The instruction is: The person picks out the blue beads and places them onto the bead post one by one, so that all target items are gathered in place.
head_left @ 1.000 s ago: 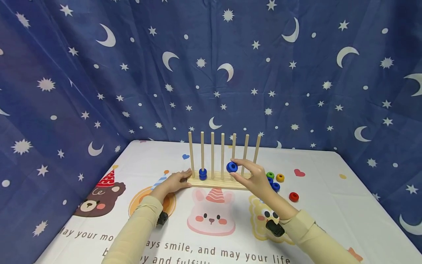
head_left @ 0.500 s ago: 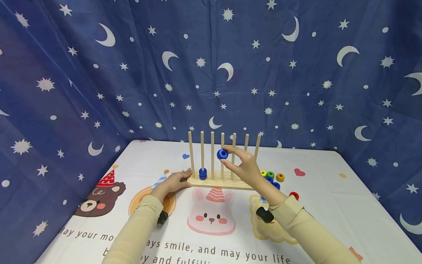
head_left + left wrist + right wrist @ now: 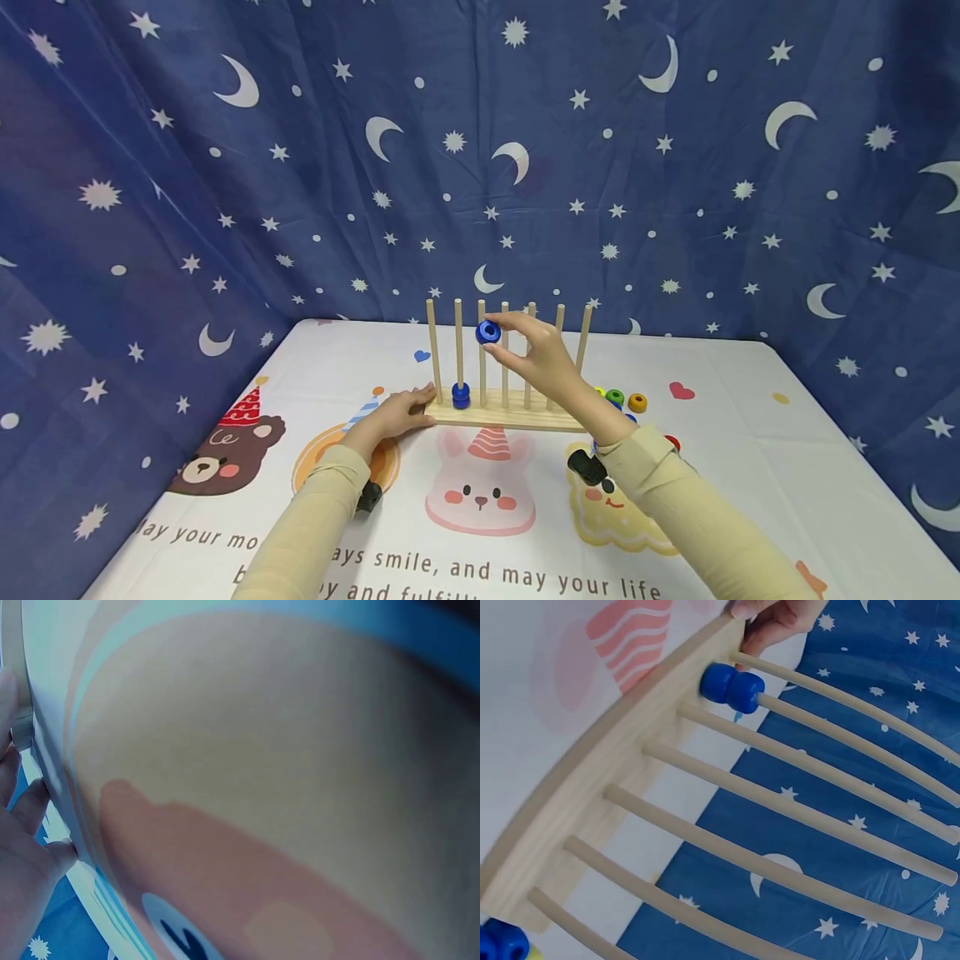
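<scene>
A wooden peg rack (image 3: 510,419), a flat base with several upright pegs, stands on the table. Two blue beads (image 3: 461,397) are stacked low on its second peg from the left, also seen as blue beads (image 3: 731,688) in the right wrist view. My left hand (image 3: 397,413) holds the left end of the base, thumb in front and fingers towards the back. Between thumb and fingertips my right hand (image 3: 542,357) pinches another blue bead (image 3: 488,332), its hole facing the head camera. That bead overlaps the upper part of the third peg in the head view.
Right of the rack lie loose beads, among them a green bead (image 3: 615,397), an orange bead (image 3: 637,403) and a red bead (image 3: 672,442) partly behind the right sleeve. A printed white cloth (image 3: 735,467) covers the table. Behind it hangs a blue starry curtain (image 3: 360,167).
My right hand has carried the pinched blue bead left and upward, from in front of the fifth peg to the upper part of the third. The left hand has stayed on the base's end.
</scene>
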Available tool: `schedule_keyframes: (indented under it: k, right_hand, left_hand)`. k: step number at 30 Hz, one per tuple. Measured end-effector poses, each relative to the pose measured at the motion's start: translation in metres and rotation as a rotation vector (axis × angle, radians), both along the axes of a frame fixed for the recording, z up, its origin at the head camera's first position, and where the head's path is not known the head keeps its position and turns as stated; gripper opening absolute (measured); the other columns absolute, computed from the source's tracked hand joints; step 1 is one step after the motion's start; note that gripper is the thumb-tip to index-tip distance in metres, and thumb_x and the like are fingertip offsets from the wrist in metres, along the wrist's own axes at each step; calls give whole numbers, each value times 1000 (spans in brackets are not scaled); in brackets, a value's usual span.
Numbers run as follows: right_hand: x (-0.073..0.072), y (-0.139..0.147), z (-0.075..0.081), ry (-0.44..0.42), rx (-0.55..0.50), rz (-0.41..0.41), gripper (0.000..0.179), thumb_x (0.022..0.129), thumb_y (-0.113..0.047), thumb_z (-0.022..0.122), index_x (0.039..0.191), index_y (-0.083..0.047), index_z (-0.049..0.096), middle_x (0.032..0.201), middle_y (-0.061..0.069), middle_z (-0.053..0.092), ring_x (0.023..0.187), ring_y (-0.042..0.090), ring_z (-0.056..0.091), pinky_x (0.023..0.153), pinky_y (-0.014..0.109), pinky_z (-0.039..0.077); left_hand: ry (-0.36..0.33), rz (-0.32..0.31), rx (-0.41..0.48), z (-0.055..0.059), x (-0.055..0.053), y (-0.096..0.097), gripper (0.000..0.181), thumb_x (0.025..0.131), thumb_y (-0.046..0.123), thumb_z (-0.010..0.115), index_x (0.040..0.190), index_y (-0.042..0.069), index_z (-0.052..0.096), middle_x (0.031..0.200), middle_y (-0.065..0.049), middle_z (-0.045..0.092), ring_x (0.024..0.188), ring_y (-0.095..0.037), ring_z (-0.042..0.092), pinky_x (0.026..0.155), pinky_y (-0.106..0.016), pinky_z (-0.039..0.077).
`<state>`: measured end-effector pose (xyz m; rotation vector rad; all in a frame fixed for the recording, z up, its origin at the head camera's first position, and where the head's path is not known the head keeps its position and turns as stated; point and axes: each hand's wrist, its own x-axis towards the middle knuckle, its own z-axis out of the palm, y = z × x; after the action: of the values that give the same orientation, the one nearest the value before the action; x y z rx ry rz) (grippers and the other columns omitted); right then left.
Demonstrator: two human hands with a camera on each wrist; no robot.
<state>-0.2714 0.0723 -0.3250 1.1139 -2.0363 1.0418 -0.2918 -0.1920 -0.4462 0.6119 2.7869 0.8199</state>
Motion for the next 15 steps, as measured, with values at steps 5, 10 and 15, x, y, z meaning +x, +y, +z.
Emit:
schedule_keyframes:
  k: [5,10,15]
  right_hand:
    - [-5,-4,9,-39,58,8,35,81,-6,72,113,3,64,104,14,68,94,25,65,86,38,55]
    - [-10,-9,18,-76,99,-5,36,83,-10,71,116,1,64,106,13,67,93,24,67,88,41,52]
    - [-17,-14,28,-90,135,-12,35,85,-10,69,118,2,63,107,14,67,95,24,66,87,35,55]
  left_hand:
    - [-4,-2,-6,-1,0,0,61,90,22,62,141,-1,38,150,-20,30,137,-45,27,114,-56,21]
    - [-6,3,-2,-1,-1,0,61,90,21,63,141,-2,39,150,-20,31,137,-45,28,115,-55,22]
    - [-18,12,4,-1,-2,1,61,90,20,63,141,-1,38,150,-19,30,138,-45,27,115,-55,21]
